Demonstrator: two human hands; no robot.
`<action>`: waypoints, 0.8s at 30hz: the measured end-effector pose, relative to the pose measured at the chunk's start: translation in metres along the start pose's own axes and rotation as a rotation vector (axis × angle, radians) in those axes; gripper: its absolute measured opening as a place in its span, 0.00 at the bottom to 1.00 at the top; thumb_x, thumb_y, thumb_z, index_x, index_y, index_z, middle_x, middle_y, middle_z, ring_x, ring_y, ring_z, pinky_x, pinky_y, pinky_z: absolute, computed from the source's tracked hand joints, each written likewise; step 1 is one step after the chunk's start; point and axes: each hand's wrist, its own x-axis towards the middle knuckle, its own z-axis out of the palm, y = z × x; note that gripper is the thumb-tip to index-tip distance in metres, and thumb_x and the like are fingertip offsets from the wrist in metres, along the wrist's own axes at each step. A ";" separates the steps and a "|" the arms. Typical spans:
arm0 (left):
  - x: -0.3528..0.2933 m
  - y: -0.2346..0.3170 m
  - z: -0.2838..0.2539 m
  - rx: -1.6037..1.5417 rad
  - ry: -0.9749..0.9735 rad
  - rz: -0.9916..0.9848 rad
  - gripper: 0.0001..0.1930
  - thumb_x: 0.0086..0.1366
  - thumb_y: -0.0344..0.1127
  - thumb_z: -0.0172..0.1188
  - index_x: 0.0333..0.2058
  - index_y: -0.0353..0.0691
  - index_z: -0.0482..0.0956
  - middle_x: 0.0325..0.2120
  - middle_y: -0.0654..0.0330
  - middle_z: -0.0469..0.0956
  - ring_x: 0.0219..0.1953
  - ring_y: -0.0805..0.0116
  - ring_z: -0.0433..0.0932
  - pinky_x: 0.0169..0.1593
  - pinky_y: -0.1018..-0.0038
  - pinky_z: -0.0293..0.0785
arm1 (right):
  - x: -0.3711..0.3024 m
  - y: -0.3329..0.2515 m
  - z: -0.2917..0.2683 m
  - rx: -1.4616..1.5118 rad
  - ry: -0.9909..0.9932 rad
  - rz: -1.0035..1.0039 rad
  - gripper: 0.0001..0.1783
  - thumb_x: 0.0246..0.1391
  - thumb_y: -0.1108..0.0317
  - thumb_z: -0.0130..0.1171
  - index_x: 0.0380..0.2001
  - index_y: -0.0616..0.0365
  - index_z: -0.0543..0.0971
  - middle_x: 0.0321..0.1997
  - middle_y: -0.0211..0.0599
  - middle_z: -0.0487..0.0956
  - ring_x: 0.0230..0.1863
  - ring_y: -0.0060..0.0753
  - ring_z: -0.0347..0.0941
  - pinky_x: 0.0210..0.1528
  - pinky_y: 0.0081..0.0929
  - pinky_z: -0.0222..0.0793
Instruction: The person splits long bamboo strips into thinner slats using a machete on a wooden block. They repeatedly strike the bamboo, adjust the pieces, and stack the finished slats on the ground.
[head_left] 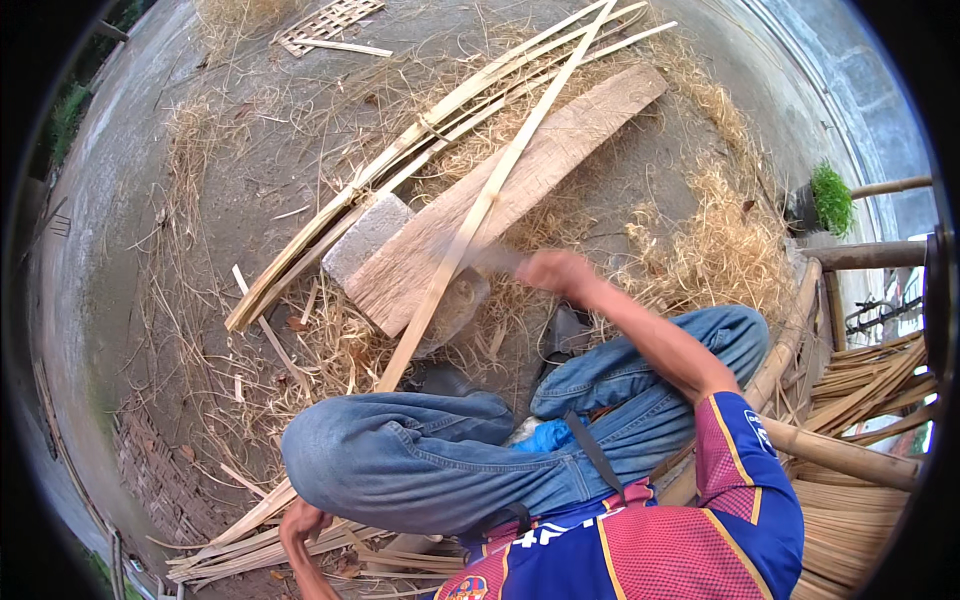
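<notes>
A long pale bamboo strip (487, 200) slants across a broad wooden plank (560, 150), and its near end passes out of sight behind my left knee. My right hand (555, 272) is closed round a knife, its handle hidden in the fist. The knife's grey blade (488, 258), smeared by motion, meets the strip over the plank's lower part. Low on the left, beside my knee, my left hand (303, 522) has curled fingers next to several bamboo strips (265, 508). What those fingers hold, if anything, is hidden. A pale block (368, 238) props the plank.
A tied bundle of bamboo strips (400, 150) lies left of the plank. Curly shavings (715, 240) cover much of the ground. At the right stand a bamboo frame (840, 455), stacked strips (840, 535) and a potted plant (830, 198). A woven lattice piece (330, 22) lies far off.
</notes>
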 end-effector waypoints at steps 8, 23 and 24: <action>-0.008 -0.021 -0.025 0.013 -0.256 0.087 0.14 0.72 0.38 0.55 0.27 0.37 0.76 0.16 0.65 0.69 0.18 0.75 0.66 0.21 0.76 0.62 | 0.019 -0.010 0.008 -0.683 0.153 -0.245 0.33 0.67 0.38 0.47 0.20 0.55 0.74 0.16 0.40 0.75 0.19 0.36 0.76 0.25 0.40 0.72; 0.020 -0.098 -0.061 0.053 -0.316 0.035 0.24 0.73 0.55 0.53 0.32 0.37 0.80 0.21 0.64 0.76 0.23 0.74 0.73 0.29 0.74 0.72 | 0.033 -0.006 -0.004 0.043 0.110 0.124 0.36 0.68 0.33 0.36 0.36 0.52 0.80 0.23 0.35 0.80 0.28 0.37 0.78 0.35 0.38 0.77; 0.015 -0.095 -0.058 -0.011 -0.338 0.004 0.23 0.74 0.53 0.52 0.32 0.37 0.80 0.22 0.64 0.77 0.24 0.74 0.73 0.30 0.75 0.72 | 0.031 -0.015 -0.012 -0.036 -0.105 0.039 0.34 0.68 0.34 0.38 0.35 0.52 0.79 0.26 0.36 0.80 0.28 0.37 0.78 0.35 0.38 0.77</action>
